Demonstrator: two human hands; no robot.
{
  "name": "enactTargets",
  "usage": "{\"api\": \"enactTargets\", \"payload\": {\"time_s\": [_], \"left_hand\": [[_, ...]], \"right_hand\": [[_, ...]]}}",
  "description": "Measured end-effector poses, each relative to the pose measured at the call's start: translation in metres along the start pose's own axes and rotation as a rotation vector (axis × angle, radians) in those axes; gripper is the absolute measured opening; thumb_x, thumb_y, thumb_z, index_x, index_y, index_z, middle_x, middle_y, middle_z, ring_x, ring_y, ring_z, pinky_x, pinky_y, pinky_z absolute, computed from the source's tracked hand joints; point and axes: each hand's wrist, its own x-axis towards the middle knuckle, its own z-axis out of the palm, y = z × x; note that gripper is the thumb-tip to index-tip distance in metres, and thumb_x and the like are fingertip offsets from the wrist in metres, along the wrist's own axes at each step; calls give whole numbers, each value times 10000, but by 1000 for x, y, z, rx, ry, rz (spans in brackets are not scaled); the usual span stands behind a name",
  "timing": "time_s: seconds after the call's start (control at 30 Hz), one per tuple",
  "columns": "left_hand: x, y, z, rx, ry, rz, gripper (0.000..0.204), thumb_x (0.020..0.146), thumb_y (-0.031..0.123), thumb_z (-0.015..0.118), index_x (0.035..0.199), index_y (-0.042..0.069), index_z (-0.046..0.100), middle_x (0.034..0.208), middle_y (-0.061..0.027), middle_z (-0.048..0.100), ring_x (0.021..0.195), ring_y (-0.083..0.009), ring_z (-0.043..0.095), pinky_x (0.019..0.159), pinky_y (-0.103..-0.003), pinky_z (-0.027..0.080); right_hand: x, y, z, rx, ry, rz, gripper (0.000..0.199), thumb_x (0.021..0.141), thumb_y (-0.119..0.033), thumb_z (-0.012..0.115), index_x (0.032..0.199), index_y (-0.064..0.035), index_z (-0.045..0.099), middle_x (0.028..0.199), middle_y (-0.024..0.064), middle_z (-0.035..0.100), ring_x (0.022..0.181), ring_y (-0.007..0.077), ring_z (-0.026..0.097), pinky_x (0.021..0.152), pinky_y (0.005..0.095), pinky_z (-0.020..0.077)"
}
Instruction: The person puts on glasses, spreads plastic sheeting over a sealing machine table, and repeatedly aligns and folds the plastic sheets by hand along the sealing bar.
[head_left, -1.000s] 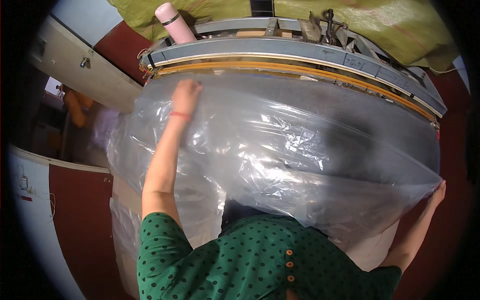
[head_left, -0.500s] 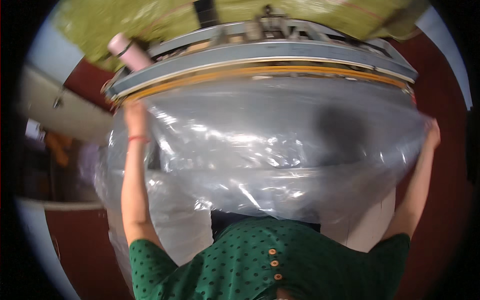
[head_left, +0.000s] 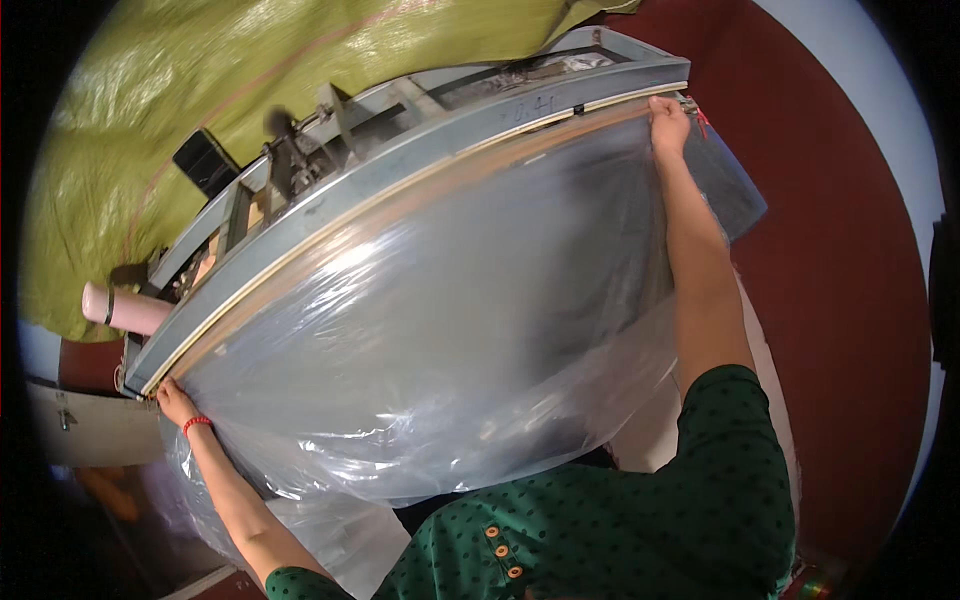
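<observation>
And there's the clear plastic sheet [head_left: 450,290], spread wide on the near side of the grey metal frame [head_left: 420,138], pinched at 2 spots: left hand [head_left: 177,403] at left, right hand [head_left: 669,126] far right!

Left hand [head_left: 178,402] and right hand [head_left: 670,126] hold clear film [head_left: 450,300] along a metal frame [head_left: 460,138], pink bottle [head_left: 135,311] near its left end.

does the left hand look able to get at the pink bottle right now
Probably yes: the left hand is near the pink bottle, with just the metal frame apparently between them, though it seems to be pinching the clear plastic sheet.
</observation>
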Motion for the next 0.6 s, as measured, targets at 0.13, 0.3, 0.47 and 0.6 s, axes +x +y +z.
{"api": "enactTargets", "payload": {"time_s": [0.13, 0.3, 0.47, 0.6], "left_hand": [[20, -18, -26, -33, -25, 33, 167, 809, 200, 571, 771, 39, 561, 668, 54, 459, 597, -50, 375, 522, -191, 302], [-31, 43, 22, -121, 24, -118, 191, 813, 171, 500, 646, 79, 486, 587, 35, 424, 527, -65, 381, 506, -206, 339], [-15, 48, -9, -125, -18, -221, 144, 725, 85, 430, 673, 8, 540, 646, -31, 516, 593, -132, 486, 554, -247, 408], [-12, 32, -4, -231, -34, -231, 138, 763, 118, 458, 723, 22, 547, 693, -25, 526, 622, -121, 482, 549, -240, 399]], "right_hand": [[10, 7, 5, 37, 128, 41, 196, 696, -174, 675, 736, -19, 560, 631, 48, 572, 558, 110, 529, 544, 248, 429], [10, 0, -3, 49, 141, 211, 143, 762, -110, 554, 839, -3, 496, 668, 104, 561, 489, 176, 546, 437, 299, 432], [21, -33, -4, 35, 145, 172, 103, 802, -67, 437, 872, 4, 466, 712, 128, 555, 473, 204, 551, 392, 309, 426], [24, -40, -11, 184, -3, 374, 165, 805, -102, 453, 919, 13, 488, 741, 135, 563, 537, 244, 578, 477, 339, 466]]}}
